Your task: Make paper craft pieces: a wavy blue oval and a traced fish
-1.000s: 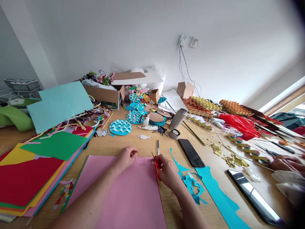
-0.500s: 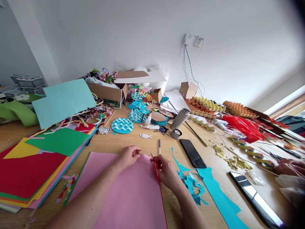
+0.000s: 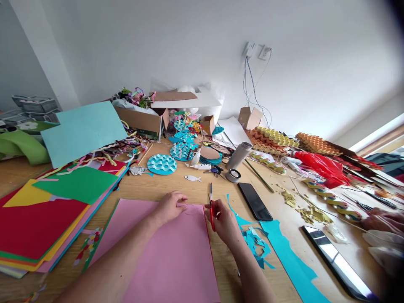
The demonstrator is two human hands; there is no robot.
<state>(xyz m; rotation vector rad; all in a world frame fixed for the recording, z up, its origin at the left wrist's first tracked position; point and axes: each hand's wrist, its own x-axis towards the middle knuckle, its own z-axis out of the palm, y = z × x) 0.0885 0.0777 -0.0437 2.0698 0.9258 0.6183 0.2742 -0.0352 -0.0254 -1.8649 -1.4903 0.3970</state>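
A large pink sheet of paper lies in front of me, with a faint curved outline near its far right corner. My left hand is at the sheet's far edge, its thumb and fingers curled together on the paper. Just past the sheet's right edge, my right hand is closed round red-handled scissors, whose blades point away from me, apart from the paper. Behind them lies a pen, partly overlapped by the blades. A white paper fish lies further back.
Coloured sheets are stacked at left. Blue scraps, a black phone and a second phone lie at right. A grey flask and glue bottle stand and lie behind. Another person's hand is at far right.
The scissors have moved right, away from the pink sheet, and their blades now point more straight ahead. The raised far edge of the sheet lies flatter. My left hand has barely moved.
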